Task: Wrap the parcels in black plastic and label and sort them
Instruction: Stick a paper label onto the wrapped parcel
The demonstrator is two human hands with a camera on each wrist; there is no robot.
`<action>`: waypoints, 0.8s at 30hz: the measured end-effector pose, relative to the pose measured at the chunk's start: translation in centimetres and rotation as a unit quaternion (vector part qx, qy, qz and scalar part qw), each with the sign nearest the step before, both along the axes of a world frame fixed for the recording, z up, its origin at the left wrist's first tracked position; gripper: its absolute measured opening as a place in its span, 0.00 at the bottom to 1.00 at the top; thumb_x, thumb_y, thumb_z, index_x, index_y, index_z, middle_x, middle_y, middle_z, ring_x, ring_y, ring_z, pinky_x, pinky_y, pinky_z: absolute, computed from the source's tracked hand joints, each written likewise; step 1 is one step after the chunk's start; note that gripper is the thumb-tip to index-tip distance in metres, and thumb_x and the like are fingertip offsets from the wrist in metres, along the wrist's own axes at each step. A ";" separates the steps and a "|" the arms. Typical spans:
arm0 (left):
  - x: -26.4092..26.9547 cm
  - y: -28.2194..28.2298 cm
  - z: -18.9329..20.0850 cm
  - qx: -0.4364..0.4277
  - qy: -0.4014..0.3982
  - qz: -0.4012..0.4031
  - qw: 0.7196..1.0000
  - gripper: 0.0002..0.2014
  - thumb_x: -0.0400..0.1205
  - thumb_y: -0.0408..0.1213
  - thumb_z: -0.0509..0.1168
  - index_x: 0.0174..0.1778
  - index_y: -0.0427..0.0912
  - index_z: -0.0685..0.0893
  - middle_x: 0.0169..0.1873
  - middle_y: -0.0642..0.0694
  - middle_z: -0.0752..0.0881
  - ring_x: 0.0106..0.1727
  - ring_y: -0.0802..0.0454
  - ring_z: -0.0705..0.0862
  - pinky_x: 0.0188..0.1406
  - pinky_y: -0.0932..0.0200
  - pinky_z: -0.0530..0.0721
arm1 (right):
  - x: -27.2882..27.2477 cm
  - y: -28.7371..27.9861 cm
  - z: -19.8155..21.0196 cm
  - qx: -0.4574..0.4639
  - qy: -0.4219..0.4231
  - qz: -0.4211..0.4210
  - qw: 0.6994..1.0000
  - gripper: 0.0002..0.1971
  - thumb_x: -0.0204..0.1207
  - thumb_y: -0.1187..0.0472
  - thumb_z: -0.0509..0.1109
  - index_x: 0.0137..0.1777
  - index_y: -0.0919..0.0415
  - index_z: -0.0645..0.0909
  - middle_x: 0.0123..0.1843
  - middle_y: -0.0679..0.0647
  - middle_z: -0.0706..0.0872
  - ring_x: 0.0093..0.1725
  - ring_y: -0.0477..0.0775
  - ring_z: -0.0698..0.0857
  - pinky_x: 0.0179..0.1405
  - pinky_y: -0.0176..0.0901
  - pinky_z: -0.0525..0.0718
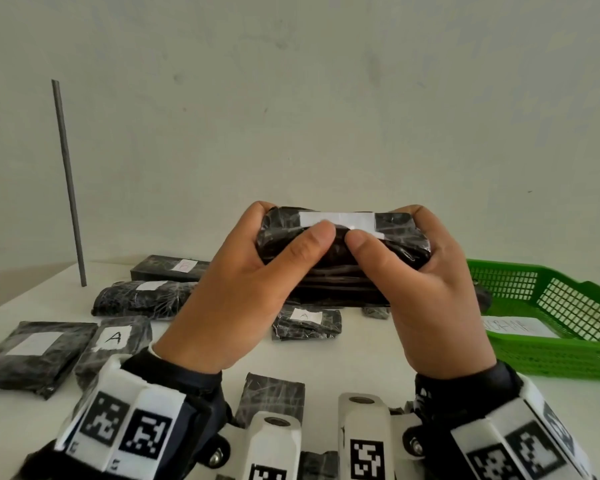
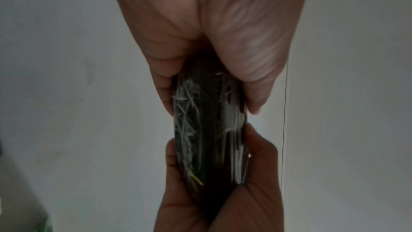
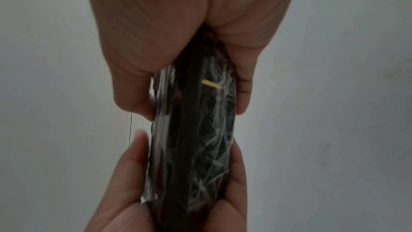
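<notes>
I hold one parcel (image 1: 347,258) wrapped in black plastic up above the table, a blank white label (image 1: 338,220) on its upper face. My left hand (image 1: 257,271) grips its left end and my right hand (image 1: 426,271) grips its right end, both thumbs pressing the label's near edge. In the left wrist view the parcel (image 2: 209,130) runs edge-on from my left hand (image 2: 214,45) to my right hand (image 2: 223,191). The right wrist view shows the same parcel (image 3: 194,130) between my right hand (image 3: 178,33) and left hand (image 3: 178,191).
Several wrapped parcels lie on the white table (image 1: 361,355): two marked A (image 1: 113,337) (image 1: 305,322), one with a blank label (image 1: 35,355), others behind. A green mesh basket (image 1: 548,327) holding a white paper stands at right. A grey rod (image 1: 68,181) stands at back left.
</notes>
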State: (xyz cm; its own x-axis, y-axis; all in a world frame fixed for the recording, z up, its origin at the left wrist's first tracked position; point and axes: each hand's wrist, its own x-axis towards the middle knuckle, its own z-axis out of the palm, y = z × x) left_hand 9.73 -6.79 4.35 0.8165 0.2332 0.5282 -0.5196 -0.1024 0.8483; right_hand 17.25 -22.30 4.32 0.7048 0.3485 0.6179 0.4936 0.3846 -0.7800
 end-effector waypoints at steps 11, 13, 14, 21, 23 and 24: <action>-0.2 0.5 0.4 -0.068 0.006 -0.043 0.997 0.17 0.62 0.59 0.83 0.40 0.56 0.90 0.41 0.50 0.94 0.48 0.51 0.94 0.48 0.63 0.90 | 0.0 -0.2 -0.2 -0.017 0.021 0.057 0.998 0.10 0.70 0.54 0.79 0.47 0.54 0.83 0.43 0.54 0.90 0.46 0.54 0.91 0.46 0.43 0.90; -0.1 0.6 0.4 -0.069 0.012 -0.031 0.997 0.20 0.64 0.54 0.81 0.44 0.48 0.87 0.37 0.52 0.93 0.43 0.54 0.94 0.43 0.64 0.89 | 0.2 -0.3 -0.4 -0.033 0.024 0.061 0.997 0.10 0.73 0.56 0.77 0.49 0.58 0.81 0.43 0.54 0.90 0.46 0.53 0.91 0.46 0.42 0.90; 0.0 0.6 0.5 -0.072 0.013 -0.025 0.997 0.21 0.64 0.53 0.77 0.45 0.44 0.85 0.36 0.52 0.92 0.41 0.55 0.93 0.41 0.65 0.88 | 0.2 -0.3 -0.4 -0.039 0.027 0.059 0.997 0.09 0.75 0.57 0.74 0.50 0.60 0.81 0.44 0.54 0.91 0.47 0.53 0.91 0.47 0.42 0.90; -0.4 0.7 0.6 -0.083 0.040 -0.041 0.995 0.22 0.62 0.54 0.76 0.46 0.45 0.85 0.37 0.51 0.94 0.42 0.57 0.94 0.37 0.71 0.86 | 0.9 -0.7 -0.5 -0.064 0.075 0.067 0.993 0.05 0.71 0.49 0.69 0.39 0.48 0.83 0.44 0.50 0.85 0.50 0.53 0.84 0.56 0.59 0.76; -0.4 0.6 0.6 -0.090 0.039 -0.039 0.994 0.18 0.65 0.47 0.74 0.47 0.43 0.83 0.35 0.50 0.94 0.40 0.57 0.94 0.34 0.71 0.85 | 1.0 -0.6 -0.6 -0.049 0.086 0.082 0.992 0.05 0.74 0.53 0.69 0.40 0.49 0.85 0.43 0.49 0.88 0.48 0.49 0.88 0.55 0.55 0.79; -0.4 0.5 0.8 -0.090 0.041 -0.039 0.994 0.17 0.66 0.45 0.74 0.47 0.42 0.83 0.36 0.50 0.94 0.40 0.56 0.94 0.35 0.70 0.86 | 0.9 -0.6 -0.6 -0.040 0.093 0.103 0.989 0.04 0.74 0.54 0.71 0.44 0.51 0.86 0.45 0.50 0.91 0.50 0.51 0.90 0.56 0.53 0.82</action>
